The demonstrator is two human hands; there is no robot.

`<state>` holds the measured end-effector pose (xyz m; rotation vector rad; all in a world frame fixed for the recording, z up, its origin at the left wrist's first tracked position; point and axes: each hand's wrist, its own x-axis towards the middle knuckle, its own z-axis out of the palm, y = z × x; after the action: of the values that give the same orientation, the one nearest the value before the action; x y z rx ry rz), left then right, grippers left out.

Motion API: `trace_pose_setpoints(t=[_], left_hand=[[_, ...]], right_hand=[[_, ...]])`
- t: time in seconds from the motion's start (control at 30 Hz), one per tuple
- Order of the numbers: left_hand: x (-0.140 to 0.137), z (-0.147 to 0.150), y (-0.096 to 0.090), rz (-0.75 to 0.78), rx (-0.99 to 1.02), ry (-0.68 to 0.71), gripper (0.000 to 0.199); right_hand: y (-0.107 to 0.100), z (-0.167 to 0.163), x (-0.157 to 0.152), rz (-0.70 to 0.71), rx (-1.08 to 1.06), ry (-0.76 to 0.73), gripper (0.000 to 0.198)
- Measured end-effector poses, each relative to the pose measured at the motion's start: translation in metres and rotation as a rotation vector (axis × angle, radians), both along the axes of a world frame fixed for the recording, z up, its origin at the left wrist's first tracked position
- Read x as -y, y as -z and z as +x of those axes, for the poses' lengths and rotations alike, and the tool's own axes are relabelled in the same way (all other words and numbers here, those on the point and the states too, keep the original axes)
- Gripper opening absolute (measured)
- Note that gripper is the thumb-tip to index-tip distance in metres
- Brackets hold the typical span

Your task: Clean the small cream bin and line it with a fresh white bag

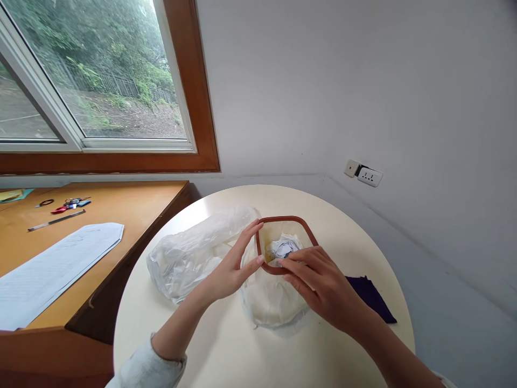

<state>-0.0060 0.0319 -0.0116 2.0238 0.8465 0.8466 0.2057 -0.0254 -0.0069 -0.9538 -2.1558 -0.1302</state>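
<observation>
A small waste bin with a brown rounded-square rim (285,219) stands on the round table. Pale, thin plastic film (274,304) hangs around its near side. Inside lies crumpled white paper (285,247). My left hand (232,269) has its fingers and thumb spread along the left side of the rim, holding it. On the near right side is my right hand (319,283), fingers bent over the rim with their tips at the opening and the thumb outside; whether film is pinched there is hidden. Left of the bin, a clear crumpled plastic bag (189,253) lies touching or very near it.
The round cream table (347,355) carries a dark purple cloth (371,299) at right. On the wooden desk (145,202) at left are papers (68,269), a pen (56,221) and keys (72,203). A wall with a socket (369,176) stands behind.
</observation>
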Motion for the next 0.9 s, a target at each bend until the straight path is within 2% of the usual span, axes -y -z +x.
trace_pose_setpoints(t=[0.2,0.33,0.43,0.6,0.9], left_hand=[[-0.001,0.002,0.001,-0.005,-0.01,-0.009,0.056],[-0.001,0.003,0.001,-0.012,-0.002,-0.007,0.054],[-0.001,0.005,0.003,-0.024,0.001,-0.002,0.055],[-0.002,0.005,0.008,-0.043,0.002,-0.015,0.056],[0.003,0.009,0.007,-0.065,-0.035,0.027,0.054]], right_hand=[[0.009,0.025,-0.017,-0.195,-0.314,0.173,0.033],[0.018,0.034,-0.026,-0.378,-0.386,0.15,0.038],[0.023,0.034,-0.027,-0.449,-0.423,0.132,0.039],[0.028,0.031,-0.026,-0.425,-0.465,0.09,0.04],[0.034,0.031,-0.023,-0.335,-0.418,0.054,0.042]])
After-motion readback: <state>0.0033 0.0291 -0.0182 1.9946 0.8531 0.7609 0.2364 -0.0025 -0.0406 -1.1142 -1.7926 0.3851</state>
